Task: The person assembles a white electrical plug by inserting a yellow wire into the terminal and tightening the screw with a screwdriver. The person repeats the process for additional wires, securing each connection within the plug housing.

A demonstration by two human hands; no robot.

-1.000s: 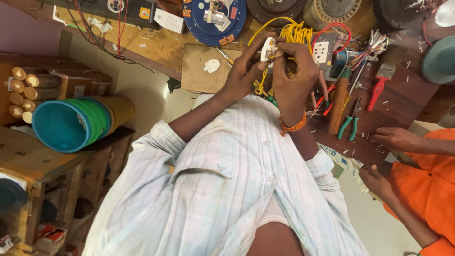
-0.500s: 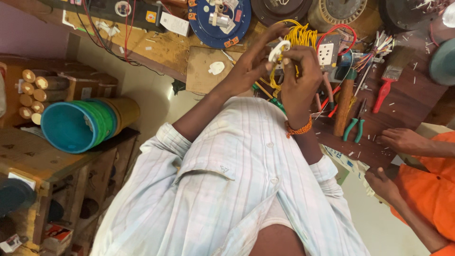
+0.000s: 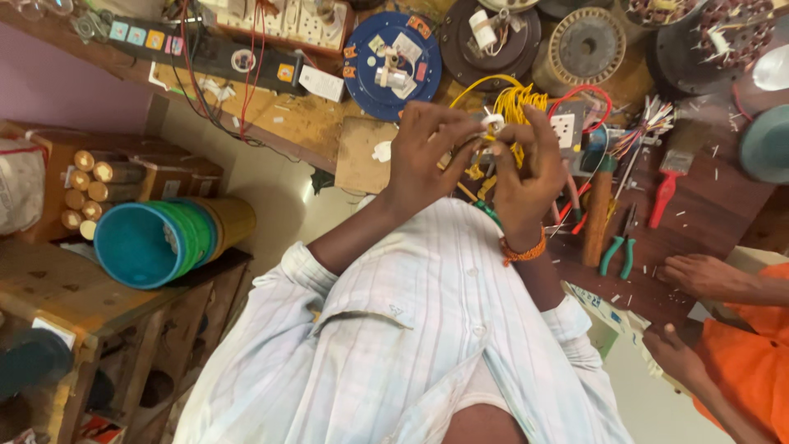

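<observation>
My 2 hands are raised together above the worktop (image 3: 707,205). Left hand (image 3: 427,156) and right hand (image 3: 526,177) both pinch a small white part (image 3: 492,122), fingertips touching it. Yellow wire (image 3: 514,103) bunches just behind it. Green pliers (image 3: 618,251) lie near a second person's hand (image 3: 699,275).

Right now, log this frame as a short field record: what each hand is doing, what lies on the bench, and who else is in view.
left hand: left hand raised, fingertips pinching a small white plastic fitting
right hand: right hand with an orange wristband, fingers curled against the same fitting
wire: bundle of yellow insulated wire directly behind both hands
bench: brown wooden workbench carrying green-handled pliers, a red-handled brush and a round blue disc
side: stacked teal and green plastic buckets, lying sideways
other person: orange sleeve, hands resting on the bench edge
</observation>
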